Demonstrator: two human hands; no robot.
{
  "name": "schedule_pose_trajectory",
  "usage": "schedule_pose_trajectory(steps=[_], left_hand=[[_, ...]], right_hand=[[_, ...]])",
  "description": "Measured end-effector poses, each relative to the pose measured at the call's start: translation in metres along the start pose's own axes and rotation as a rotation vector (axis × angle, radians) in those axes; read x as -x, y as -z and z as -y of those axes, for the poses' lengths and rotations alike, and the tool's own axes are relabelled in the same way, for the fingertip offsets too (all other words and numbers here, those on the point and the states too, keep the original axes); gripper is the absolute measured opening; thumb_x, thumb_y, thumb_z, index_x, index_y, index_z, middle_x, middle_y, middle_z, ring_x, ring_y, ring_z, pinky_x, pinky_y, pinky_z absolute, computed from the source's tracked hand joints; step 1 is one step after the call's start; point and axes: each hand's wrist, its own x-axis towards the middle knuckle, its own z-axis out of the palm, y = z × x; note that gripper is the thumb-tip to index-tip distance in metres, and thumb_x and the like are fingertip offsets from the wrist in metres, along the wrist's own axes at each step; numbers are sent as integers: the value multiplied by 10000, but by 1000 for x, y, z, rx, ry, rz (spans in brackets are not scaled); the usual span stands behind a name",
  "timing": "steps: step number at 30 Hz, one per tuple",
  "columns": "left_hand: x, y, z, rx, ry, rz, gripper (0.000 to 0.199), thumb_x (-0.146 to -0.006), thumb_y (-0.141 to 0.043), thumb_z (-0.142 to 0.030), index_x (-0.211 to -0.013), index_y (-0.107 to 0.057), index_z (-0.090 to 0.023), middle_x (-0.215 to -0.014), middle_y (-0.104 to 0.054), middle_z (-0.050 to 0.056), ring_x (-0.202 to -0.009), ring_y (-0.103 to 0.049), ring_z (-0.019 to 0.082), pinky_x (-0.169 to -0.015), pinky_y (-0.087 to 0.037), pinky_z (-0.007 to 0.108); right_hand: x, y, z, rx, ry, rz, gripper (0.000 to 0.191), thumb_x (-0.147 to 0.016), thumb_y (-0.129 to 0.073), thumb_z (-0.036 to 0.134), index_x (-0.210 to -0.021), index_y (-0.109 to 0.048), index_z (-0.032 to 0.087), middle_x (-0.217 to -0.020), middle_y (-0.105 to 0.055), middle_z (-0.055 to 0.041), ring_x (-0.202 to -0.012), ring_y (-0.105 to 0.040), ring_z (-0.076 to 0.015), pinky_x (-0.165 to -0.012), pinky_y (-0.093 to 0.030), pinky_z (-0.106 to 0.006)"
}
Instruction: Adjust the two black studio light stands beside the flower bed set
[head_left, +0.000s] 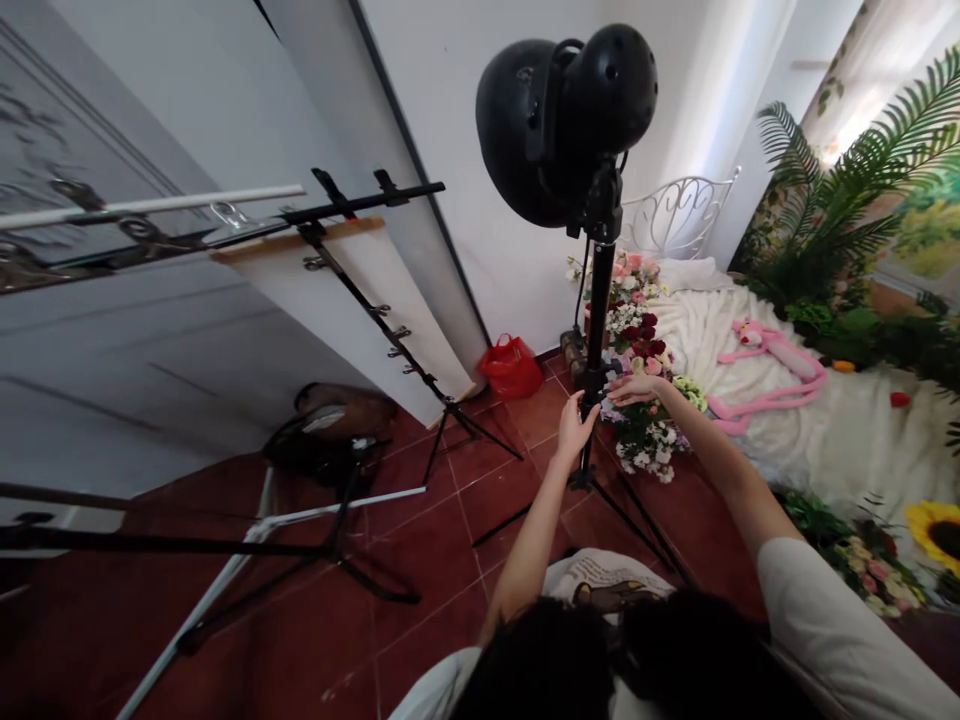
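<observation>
A black studio light (559,130) with a rounded housing tops a black light stand (598,310) in front of me. My left hand (576,430) is closed around the stand's pole, just below its dark collar (592,383). To the right of the pole, my right hand (636,390) reaches in from the side, palm down. Its fingers are stretched toward the collar, their tips close to it; whether they touch it I cannot tell. A cable hangs along the pole's left side. The stand's legs (637,520) spread over the floor near my body.
Left of me are a backdrop stand (375,310) with clamps and a white sheet (337,320), and more stand legs (217,590). A red plastic bag (511,368) sits by the wall. Flowers (649,450), a pink plush toy (780,365) and a white blanket (847,440) lie right.
</observation>
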Motion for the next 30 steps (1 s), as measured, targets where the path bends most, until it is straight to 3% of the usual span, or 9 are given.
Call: schedule_pose_trajectory(steps=[5,9,11,14,17,20,24,30], left_hand=[[0,-1,2,-31,9,-1,448,-810,-568,-468,-1168,-520,-203,-1129,-609,107,-1056,-581,219,-936,-457,390],[1,-1,3,-76,1,-9,445,-819,-556,-467,-1177,-513,-206,-1140,-607,108,-1059,-579,217,-938,-455,387],[1,-1,4,-89,-5,-15,439,-825,-548,-462,-1181,-510,-209,-1146,-605,105,-1064,-576,212,-939,-454,381],[3,-2,6,-97,-13,-21,432,-834,-538,-444,-1195,-497,-211,-1170,-594,98,-1081,-566,205,-946,-451,374],[5,-5,10,-107,-23,-31,417,-855,-507,-405,-1219,-482,-203,-1204,-574,108,-1103,-549,207,-954,-445,378],[8,-8,15,-116,-33,-51,417,-863,-484,-351,-1246,-464,-189,-1219,-556,126,-1103,-544,214,-949,-446,386],[8,-9,16,-126,-38,-42,446,-844,-499,-314,-1264,-449,-173,-1208,-556,137,-1105,-537,223,-956,-437,400],[1,-9,0,-63,37,-27,393,-897,-403,-430,-1204,-483,-197,-1171,-595,108,-1083,-561,200,-950,-433,365]], right_hand=[[-15,-5,-11,262,348,-182,255,-534,-763,120,-699,-571,149,-712,-638,12,-710,-623,-143,-727,-529,-273],[-10,-31,-33,643,719,-538,84,-684,-616,124,-760,-599,155,-889,-660,-78,-918,-602,-215,-869,-476,-367],[0,-50,-47,792,862,-690,182,-763,-528,127,-916,-622,163,-1037,-643,-109,-1045,-559,-230,-954,-419,-409],[13,-81,-63,877,949,-845,294,-840,-458,150,-1105,-580,188,-1188,-602,-98,-1160,-510,-217,-1069,-291,-467],[10,-107,-65,858,943,-1000,279,-896,-426,219,-1141,-554,185,-1185,-606,-100,-1200,-493,-213,-1121,-171,-513],[-2,-121,-53,815,887,-1090,245,-903,-459,334,-1010,-593,159,-1023,-652,-112,-1057,-577,-231,-1123,-153,-536],[-2,-127,-22,710,917,-1098,266,-892,-486,411,-853,-600,173,-840,-652,-70,-841,-615,-206,-1109,-212,-521],[40,-135,56,519,1086,-1121,266,-839,-566,452,-873,-614,193,-878,-655,-57,-925,-591,-210,-1081,-302,-456]])
